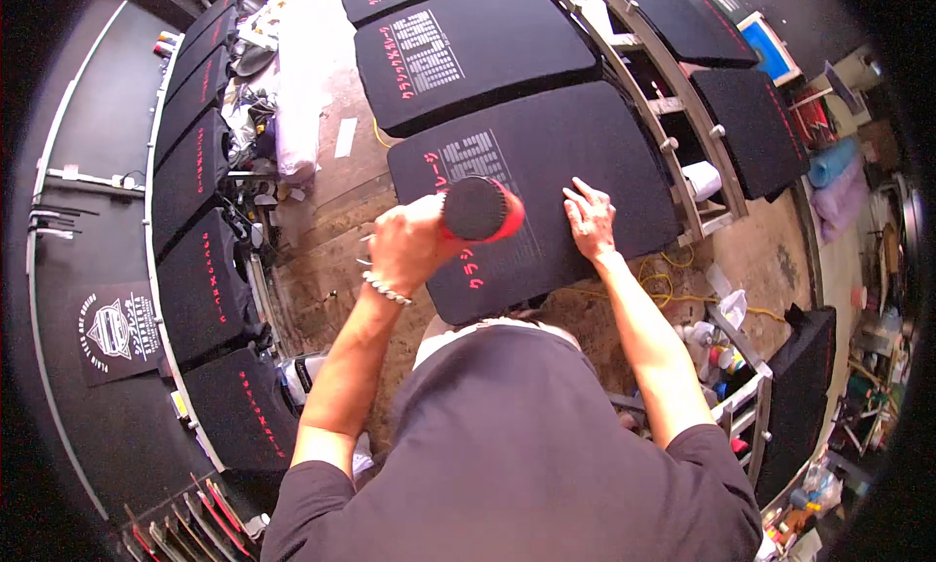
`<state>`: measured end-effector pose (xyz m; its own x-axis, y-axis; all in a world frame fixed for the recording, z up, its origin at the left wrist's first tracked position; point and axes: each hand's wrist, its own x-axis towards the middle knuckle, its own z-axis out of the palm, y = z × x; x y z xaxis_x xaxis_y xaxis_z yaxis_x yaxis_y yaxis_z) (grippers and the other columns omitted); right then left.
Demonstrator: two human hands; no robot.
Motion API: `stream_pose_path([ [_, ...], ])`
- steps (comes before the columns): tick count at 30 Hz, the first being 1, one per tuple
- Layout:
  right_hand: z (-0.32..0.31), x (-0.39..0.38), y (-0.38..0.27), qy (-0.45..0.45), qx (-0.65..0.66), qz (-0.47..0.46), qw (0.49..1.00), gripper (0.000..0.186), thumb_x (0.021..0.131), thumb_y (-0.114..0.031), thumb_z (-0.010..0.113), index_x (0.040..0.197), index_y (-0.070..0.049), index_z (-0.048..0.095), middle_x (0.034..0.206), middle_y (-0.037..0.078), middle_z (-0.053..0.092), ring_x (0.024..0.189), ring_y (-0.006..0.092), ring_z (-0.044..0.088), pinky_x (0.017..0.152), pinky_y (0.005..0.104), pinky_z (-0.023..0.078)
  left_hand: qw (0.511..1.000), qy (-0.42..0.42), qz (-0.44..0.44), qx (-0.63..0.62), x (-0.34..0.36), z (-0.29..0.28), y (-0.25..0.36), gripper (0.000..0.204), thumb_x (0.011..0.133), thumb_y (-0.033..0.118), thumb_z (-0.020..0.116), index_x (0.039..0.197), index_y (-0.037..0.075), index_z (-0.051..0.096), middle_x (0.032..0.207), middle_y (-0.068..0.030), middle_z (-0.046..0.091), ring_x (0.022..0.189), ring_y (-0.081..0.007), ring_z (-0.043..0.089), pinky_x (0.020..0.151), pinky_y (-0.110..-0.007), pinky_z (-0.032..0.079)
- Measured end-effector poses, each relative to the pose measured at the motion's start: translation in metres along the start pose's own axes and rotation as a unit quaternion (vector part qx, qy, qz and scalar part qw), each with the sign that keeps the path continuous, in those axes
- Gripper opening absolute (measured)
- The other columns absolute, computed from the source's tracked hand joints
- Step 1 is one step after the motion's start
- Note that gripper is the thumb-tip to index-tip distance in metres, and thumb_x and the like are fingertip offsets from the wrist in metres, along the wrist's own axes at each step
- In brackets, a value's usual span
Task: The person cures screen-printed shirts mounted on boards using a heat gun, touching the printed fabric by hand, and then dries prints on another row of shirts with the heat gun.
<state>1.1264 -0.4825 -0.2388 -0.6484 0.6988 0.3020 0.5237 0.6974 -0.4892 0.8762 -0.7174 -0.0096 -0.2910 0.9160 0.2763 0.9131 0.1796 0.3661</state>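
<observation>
Head view: I see the left hand gripping a rounded red-and-black tool above a matte, round-cornered black cloth panel; the right hand, fingers loosely spread, is over its right side. Beyond lies another printed panel, rough wooden floorboards leftward.

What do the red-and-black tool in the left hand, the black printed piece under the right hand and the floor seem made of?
Tool: probably plastic, judging by its smooth red casing; the dark round end is unclear. Printed piece: seemingly fabric, matte black with a soft, rounded edge. Floor: likely worn wood, showing brown planks.
</observation>
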Motion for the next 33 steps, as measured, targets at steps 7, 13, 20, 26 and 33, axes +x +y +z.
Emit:
stream_pose_path([
  [7, -0.027, -0.014, 0.027, 0.089, 0.201, 0.095, 0.971, 0.035, 0.108, -0.028, 0.055, 0.11, -0.002, 0.079, 0.114, 0.015, 0.078, 0.112, 0.031, 0.072, 0.1, 0.042, 0.053, 0.997, -0.032, -0.016, -0.068, -0.002, -0.002, 0.024, 0.044, 0.077, 0.047, 0.089, 0.093, 0.01, 0.071, 0.085, -0.0127, 0.074, 0.077, -0.0342, 0.075, 0.068, -0.045, 0.06],
  [13, -0.075, -0.075, -0.048, -0.093, 0.321, 0.277, 0.901, 0.029, 0.1, -0.025, 0.069, 0.082, -0.004, 0.078, 0.079, 0.005, 0.077, 0.071, 0.0106, 0.067, 0.073, 0.0309, 0.053, 0.836, 0.115, -0.294, -0.449, -0.067, -0.002, -0.003, 0.046, 0.081, 0.031, 0.092, 0.113, 0.004, 0.072, 0.098, -0.0073, 0.079, 0.09, -0.0247, 0.077, 0.079, -0.041, 0.06],
  [20, -0.04, -0.096, -0.319, -0.419, 0.456, -0.041, 0.784, 0.065, 0.081, -0.027, 0.078, 0.141, -0.009, 0.064, 0.152, 0.023, 0.054, 0.145, 0.0381, 0.047, 0.123, 0.0466, 0.034, 0.479, 0.067, -0.394, -0.781, -0.173, -0.047, -0.072, 0.031, 0.094, 0.012, 0.079, 0.123, 0.008, 0.068, 0.106, -0.0029, 0.074, 0.093, -0.0181, 0.072, 0.083, -0.036, 0.061],
  [26, 0.115, -0.179, -0.375, -0.529, 0.236, -0.041, 0.814, 0.042, 0.086, -0.037, 0.072, 0.108, -0.002, 0.072, 0.109, 0.023, 0.074, 0.106, 0.0407, 0.07, 0.091, 0.0483, 0.054, 0.594, 0.163, -0.356, -0.703, -0.251, -0.151, -0.195, 0.029, 0.096, 0.019, 0.078, 0.118, 0.006, 0.066, 0.097, -0.0078, 0.074, 0.083, -0.0223, 0.073, 0.07, -0.036, 0.063],
  [33, 0.16, -0.317, -0.332, -0.278, 0.257, 0.125, 0.917, 0.038, 0.094, -0.033, 0.07, 0.11, 0.002, 0.067, 0.116, 0.022, 0.065, 0.105, 0.0401, 0.065, 0.089, 0.0487, 0.052, 0.738, 0.244, -0.211, -0.593, -0.267, -0.336, -0.259, 0.034, 0.098, 0.017, 0.076, 0.125, 0.003, 0.061, 0.106, -0.0087, 0.071, 0.086, -0.0176, 0.072, 0.073, -0.03, 0.062],
])
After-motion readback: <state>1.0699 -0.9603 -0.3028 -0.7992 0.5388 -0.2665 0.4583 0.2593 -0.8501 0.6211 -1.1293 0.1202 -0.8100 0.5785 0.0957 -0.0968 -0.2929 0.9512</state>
